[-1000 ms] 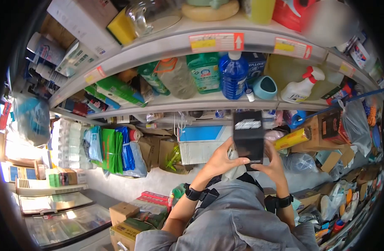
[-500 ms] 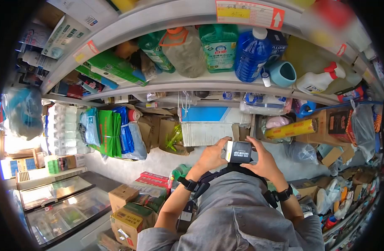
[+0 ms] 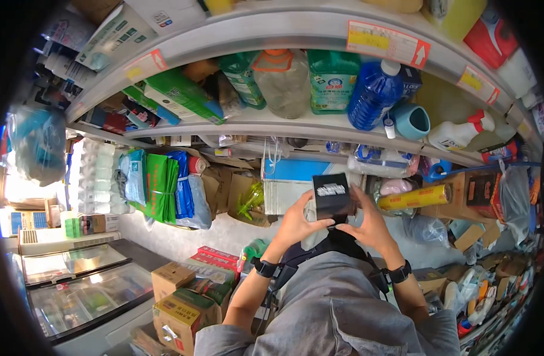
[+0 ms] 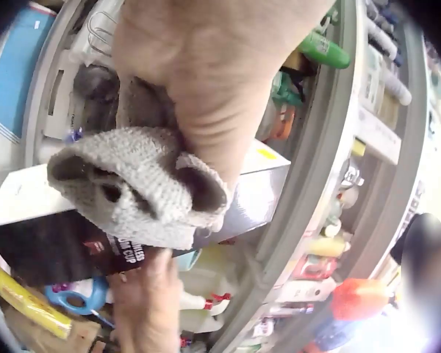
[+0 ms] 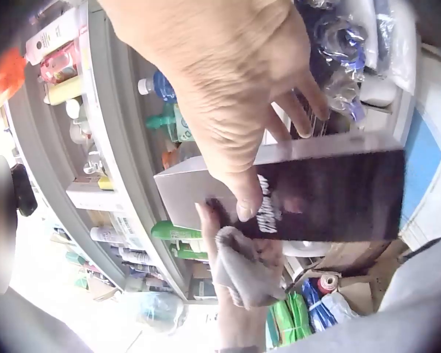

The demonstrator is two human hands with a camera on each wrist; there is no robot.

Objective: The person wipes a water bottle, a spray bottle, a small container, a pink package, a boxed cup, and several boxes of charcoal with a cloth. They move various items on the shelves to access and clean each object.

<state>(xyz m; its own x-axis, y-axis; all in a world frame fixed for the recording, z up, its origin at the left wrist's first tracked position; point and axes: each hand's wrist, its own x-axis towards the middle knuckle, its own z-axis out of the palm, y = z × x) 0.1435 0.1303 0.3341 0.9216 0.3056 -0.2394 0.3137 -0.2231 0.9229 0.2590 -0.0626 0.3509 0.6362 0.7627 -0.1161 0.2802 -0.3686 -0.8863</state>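
Note:
Between my two hands is a black-and-white vacuum cup box (image 3: 331, 199), its dark lettered face up in the head view. My left hand (image 3: 296, 222) grips its left side, thumb along the near edge. A grey knitted cloth (image 4: 132, 184) is bunched in that same hand against the box, as the left wrist view shows. Opposite, my right hand (image 3: 370, 225) holds the box's right side. In the right wrist view its thumb presses beside the white lettering, and the other fingers lie over the far side.
Ahead runs a shelf (image 3: 224, 127) with a blue bottle (image 3: 373, 95), green detergent bottles and a spray bottle (image 3: 462, 132). Below it stand a blue-and-white carton (image 3: 290, 172) and a yellow roll (image 3: 415, 197). Cardboard boxes (image 3: 177, 317) and a glass-topped freezer (image 3: 76, 296) are at lower left.
The box was upright, then turned with its printed side up; now it is tilted back with its dark lettered face showing. Both hands have stayed on it. The head view has shifted.

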